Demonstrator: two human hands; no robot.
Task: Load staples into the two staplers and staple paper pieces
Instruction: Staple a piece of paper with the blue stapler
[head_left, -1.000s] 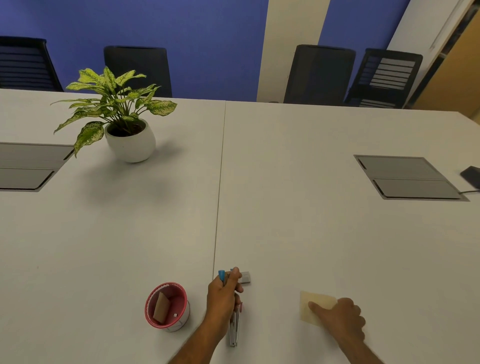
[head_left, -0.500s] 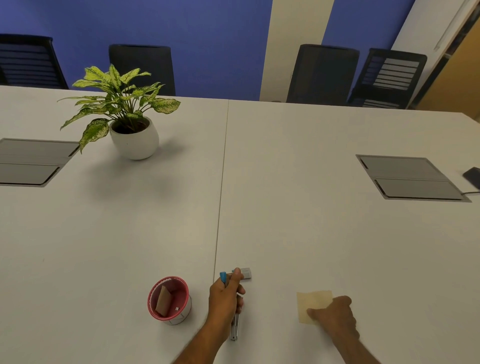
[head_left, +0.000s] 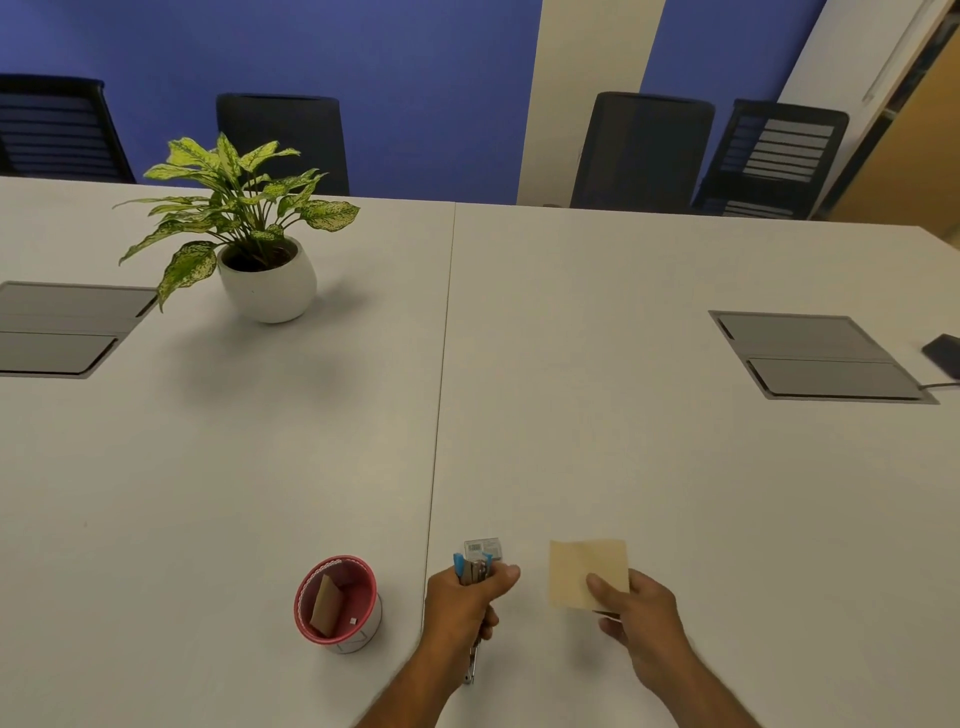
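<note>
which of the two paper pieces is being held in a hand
The pale yellow paper, pinched by the right hand. The brown piece stands untouched inside the red cup.

A blue wall (head_left: 311, 47) with a cream panel (head_left: 587, 78) stood behind four dark chairs (head_left: 641, 150). The pale grey table (head_left: 623, 291) carried a potted plant (head_left: 249, 234) and two recessed grey hatches (head_left: 815, 356).

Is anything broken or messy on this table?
Nothing looks broken or spilled. The left hand grips a blue and silver stapler, the right hand pinches a tan paper square, and the round red cup stands upright holding a brown card.
</note>
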